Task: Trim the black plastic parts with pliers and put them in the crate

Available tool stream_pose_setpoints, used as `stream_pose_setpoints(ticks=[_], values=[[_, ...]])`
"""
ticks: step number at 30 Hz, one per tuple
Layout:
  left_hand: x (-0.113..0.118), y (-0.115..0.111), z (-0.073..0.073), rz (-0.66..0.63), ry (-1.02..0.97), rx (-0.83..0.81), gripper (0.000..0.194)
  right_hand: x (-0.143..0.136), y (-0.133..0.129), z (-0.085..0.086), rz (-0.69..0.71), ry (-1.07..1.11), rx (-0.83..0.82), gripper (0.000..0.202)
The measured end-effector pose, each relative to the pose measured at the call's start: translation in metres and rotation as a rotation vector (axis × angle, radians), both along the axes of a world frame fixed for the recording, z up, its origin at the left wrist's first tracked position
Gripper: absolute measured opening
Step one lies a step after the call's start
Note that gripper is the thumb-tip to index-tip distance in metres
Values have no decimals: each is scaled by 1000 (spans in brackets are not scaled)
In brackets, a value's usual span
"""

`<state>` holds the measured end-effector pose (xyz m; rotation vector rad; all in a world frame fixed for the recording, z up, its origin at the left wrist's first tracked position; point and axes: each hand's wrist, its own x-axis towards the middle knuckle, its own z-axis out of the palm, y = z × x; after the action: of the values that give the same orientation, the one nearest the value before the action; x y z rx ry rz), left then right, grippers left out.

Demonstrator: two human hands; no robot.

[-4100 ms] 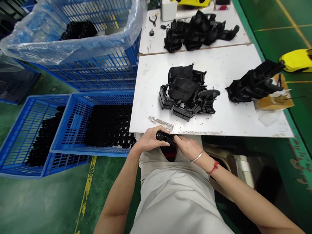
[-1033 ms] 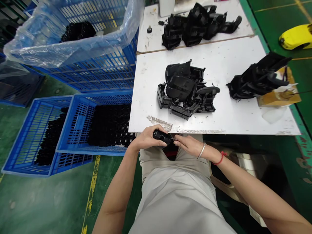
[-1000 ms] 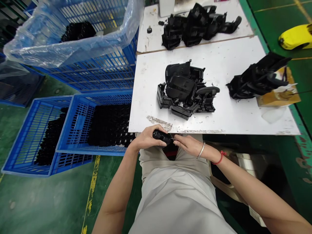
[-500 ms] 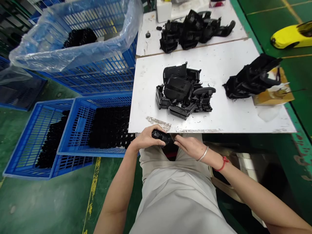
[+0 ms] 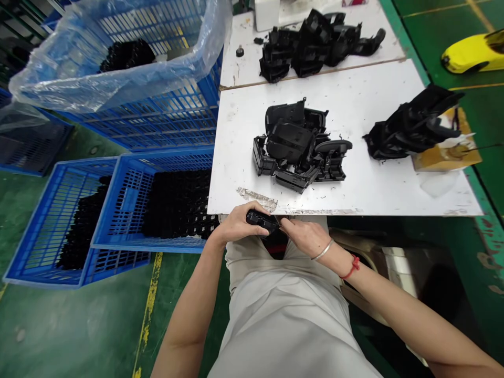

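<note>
My left hand (image 5: 239,224) grips a black plastic part (image 5: 261,221) over my lap, just off the front edge of the white table (image 5: 232,152). Close against the part's right end is my right hand (image 5: 305,234), its fingers pinched together on something too small and hidden to make out. Beyond my hands, a pile of black plastic parts (image 5: 289,142) lies on the table. To the right stands a stack of similar black parts (image 5: 409,126), leaning by a yellow-brown box (image 5: 449,155).
More black parts (image 5: 315,44) lie on the table's far section. At the left are a plastic-lined blue crate (image 5: 157,126) and two lower blue crates (image 5: 106,210) (image 5: 35,226) holding black parts. A yellow toy-like car (image 5: 470,55) shows at the far right.
My right hand has moved slightly left, closer against the black part, and its wrist has turned a little. The view has shifted slightly. My left hand keeps its hold.
</note>
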<state>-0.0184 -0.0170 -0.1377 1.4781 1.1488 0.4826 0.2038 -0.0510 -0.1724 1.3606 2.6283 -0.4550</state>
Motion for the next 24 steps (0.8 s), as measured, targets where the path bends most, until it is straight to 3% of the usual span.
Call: stream_pose_setpoints(ticks=[10,18,24], values=[[1,2,3,-2,23,-2,39,-6,-4,-2,-74,52,61,24],[-3,1,-1,-6,-48,-26,42,13,2,7,-106,490,-157,30],[-5,-9,-14,53,-316,-68,45,4,3,24,-291,787,-330,22]])
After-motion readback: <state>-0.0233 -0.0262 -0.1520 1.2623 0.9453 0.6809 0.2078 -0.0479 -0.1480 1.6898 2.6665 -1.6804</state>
